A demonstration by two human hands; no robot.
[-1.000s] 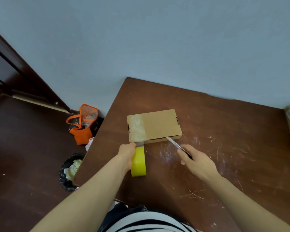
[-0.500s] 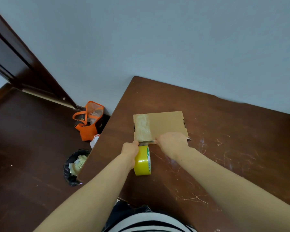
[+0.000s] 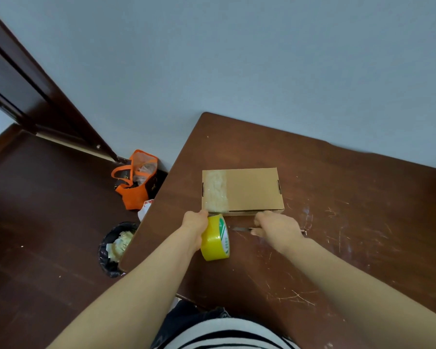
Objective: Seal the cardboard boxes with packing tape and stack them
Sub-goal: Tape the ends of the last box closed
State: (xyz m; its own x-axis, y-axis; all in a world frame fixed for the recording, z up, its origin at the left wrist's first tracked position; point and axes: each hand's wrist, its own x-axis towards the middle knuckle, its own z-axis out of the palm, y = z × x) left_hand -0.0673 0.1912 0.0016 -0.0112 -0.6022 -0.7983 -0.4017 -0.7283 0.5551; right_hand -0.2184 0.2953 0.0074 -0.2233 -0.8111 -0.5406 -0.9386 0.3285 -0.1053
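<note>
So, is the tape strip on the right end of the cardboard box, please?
No, the tape strip covers the left end of the cardboard box; its right end is bare.

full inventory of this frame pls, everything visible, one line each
cardboard box: 1, tan, mid-table
tape strip: 1, clear, across the box's left end
tape roll: 1, yellow, at the box's near left corner, gripped by the left hand
cutter: 1, metal blade, on the near side of the box, gripped by the right hand
table: 1, brown, scratched, against the wall
bag: 1, orange, on the floor by the wall, left of the table
bin: 1, black liner, pale rubbish inside, on the floor at the table's left edge
door: 1, dark brown, far left
shirt: 1, black-and-white stripes, bottom edge
hands: 2, bare; left hand, right hand
</note>
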